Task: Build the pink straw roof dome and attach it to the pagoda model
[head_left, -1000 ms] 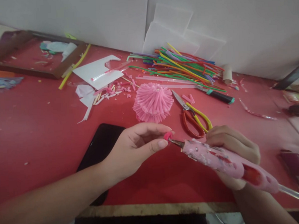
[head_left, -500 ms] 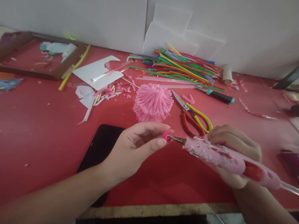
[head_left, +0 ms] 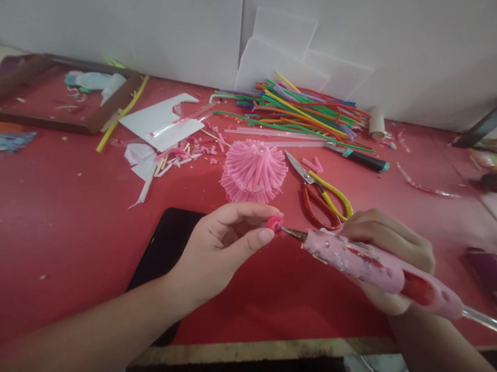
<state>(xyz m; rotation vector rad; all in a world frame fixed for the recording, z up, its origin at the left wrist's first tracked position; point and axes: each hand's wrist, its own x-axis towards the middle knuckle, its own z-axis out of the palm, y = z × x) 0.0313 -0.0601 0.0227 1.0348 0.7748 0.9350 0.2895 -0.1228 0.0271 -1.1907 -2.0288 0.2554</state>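
Observation:
My left hand (head_left: pixel 224 245) pinches a short pink straw piece (head_left: pixel 275 223) between thumb and fingers above the red table (head_left: pixel 67 217). My right hand (head_left: pixel 391 250) is wrapped round a pink glue gun (head_left: pixel 373 265), whose metal nozzle touches the straw piece's end. A clear glue stick sticks out of the gun's back at the lower right. Just beyond my hands stands a spiky pink ball of cut straws (head_left: pixel 254 172).
Red and yellow scissors (head_left: pixel 321 193) lie right of the ball. A heap of coloured straws (head_left: pixel 303 114) and a craft knife (head_left: pixel 361 159) lie behind. A black phone (head_left: pixel 168 245) rests under my left wrist. White card (head_left: pixel 162 121), straw offcuts and a wooden frame (head_left: pixel 56 90) are at the left.
The straw piece has turned slightly against the nozzle and both hands shifted a little. Otherwise the table looks the same.

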